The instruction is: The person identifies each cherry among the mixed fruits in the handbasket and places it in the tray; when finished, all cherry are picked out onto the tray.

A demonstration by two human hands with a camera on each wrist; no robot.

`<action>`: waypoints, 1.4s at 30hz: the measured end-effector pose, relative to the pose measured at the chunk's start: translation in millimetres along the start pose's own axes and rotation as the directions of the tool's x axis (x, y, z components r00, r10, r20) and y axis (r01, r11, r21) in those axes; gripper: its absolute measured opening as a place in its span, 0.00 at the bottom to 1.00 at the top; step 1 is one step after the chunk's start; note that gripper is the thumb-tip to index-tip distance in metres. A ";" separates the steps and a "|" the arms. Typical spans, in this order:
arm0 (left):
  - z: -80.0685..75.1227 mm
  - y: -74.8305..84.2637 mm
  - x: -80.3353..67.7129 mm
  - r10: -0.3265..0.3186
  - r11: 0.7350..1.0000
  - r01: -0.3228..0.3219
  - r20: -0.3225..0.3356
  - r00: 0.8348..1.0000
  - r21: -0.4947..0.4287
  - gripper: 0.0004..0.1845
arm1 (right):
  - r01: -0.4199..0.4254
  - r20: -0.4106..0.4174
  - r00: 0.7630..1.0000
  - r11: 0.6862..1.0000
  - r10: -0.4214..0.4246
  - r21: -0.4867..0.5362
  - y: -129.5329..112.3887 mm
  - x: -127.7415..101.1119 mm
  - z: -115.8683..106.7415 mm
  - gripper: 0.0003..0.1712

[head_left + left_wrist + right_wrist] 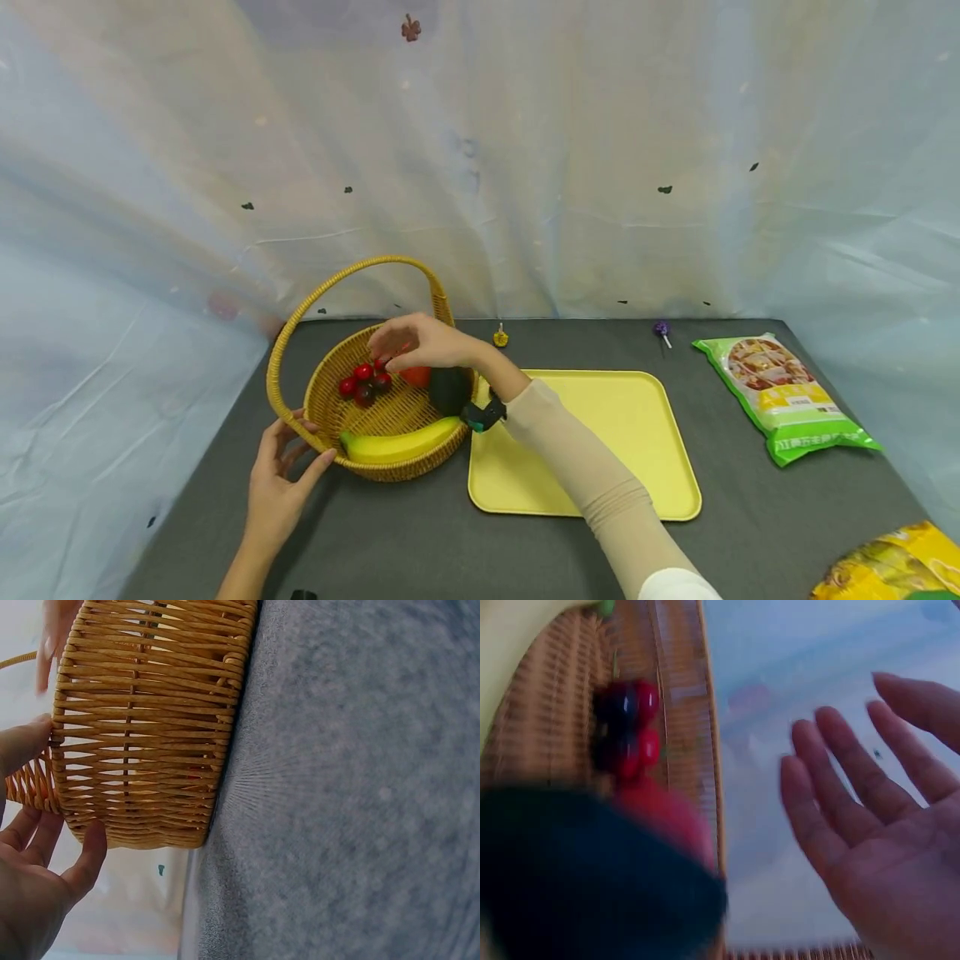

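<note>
A wicker basket (393, 473) with a tall arched handle (279, 358) stands on the left of the table. My left hand (279, 483) grips its rim at the handle's foot, thumb and fingers on either side in the left wrist view. Inside lie a banana (401, 446), a bunch of dark red cherries (364, 390), a round red fruit (417, 377) and a dark green, avocado-like fruit (450, 393). Over the basket hovers my right hand (431, 342), partly covering the red fruit. Its fingers (855, 795) are loosely spread and hold nothing in the right wrist view.
A yellow tray (630, 442) lies right of the basket, under the right forearm. Behind it are a yellow-wrapped lollipop (500, 337) and a purple one (662, 329). A green food bag (795, 400) and a yellow bag (892, 567) lie on the right.
</note>
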State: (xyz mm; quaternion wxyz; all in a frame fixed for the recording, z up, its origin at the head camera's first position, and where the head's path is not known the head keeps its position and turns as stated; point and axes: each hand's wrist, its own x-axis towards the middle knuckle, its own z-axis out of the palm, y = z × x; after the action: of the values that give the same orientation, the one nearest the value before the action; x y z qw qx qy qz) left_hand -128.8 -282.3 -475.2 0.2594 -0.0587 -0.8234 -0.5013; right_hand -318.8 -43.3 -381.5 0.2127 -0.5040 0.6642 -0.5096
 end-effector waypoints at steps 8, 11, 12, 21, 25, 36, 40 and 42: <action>0.6 -1.1 -1.1 -0.010 1.000 0.010 0.000 1.000 0.015 0.39 | -0.178 0.141 0.974 0.984 0.179 -0.020 19.0 43.9 33.5 0.26; -0.1 -1.5 -1.5 0.001 1.000 -0.001 0.001 1.000 0.014 0.38 | -0.256 0.155 0.954 0.967 0.255 -0.017 28.2 48.6 40.5 0.27; 0.0 -1.6 -1.5 0.003 1.000 -0.003 0.002 1.000 0.015 0.38 | -0.269 0.159 0.950 0.963 0.269 -0.020 30.1 49.2 42.1 0.27; 0.2 -1.8 -1.3 0.006 1.000 -0.006 0.006 1.000 0.005 0.38 | -0.328 0.192 0.923 0.943 0.333 -0.057 40.0 50.1 52.1 0.28; -0.2 -1.9 -1.3 0.008 1.000 -0.008 0.004 1.000 0.010 0.38 | -0.322 0.207 0.921 0.944 0.330 -0.074 40.8 50.1 54.7 0.27; 0.2 -2.1 -0.7 0.001 1.000 -0.001 -0.006 1.000 0.025 0.41 | -0.363 0.305 0.865 0.917 0.397 -0.166 38.3 53.4 64.3 0.26; 0.6 -2.9 -1.4 0.004 0.999 -0.004 -0.008 1.000 0.033 0.41 | -0.365 0.332 0.843 0.903 0.423 -0.225 38.5 53.9 65.9 0.24; 0.9 -2.7 -1.6 0.004 0.999 -0.004 -0.008 1.000 0.036 0.41 | -0.372 0.332 0.838 0.898 0.434 -0.236 38.4 53.7 65.8 0.23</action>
State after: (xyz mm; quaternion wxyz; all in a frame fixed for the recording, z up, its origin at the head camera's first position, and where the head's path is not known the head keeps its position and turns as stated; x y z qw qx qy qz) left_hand -128.7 -282.6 -478.4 0.2650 -0.0537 -0.8310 -0.4861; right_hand -305.4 -122.4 -429.0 0.3968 -0.4562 0.7414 -0.2912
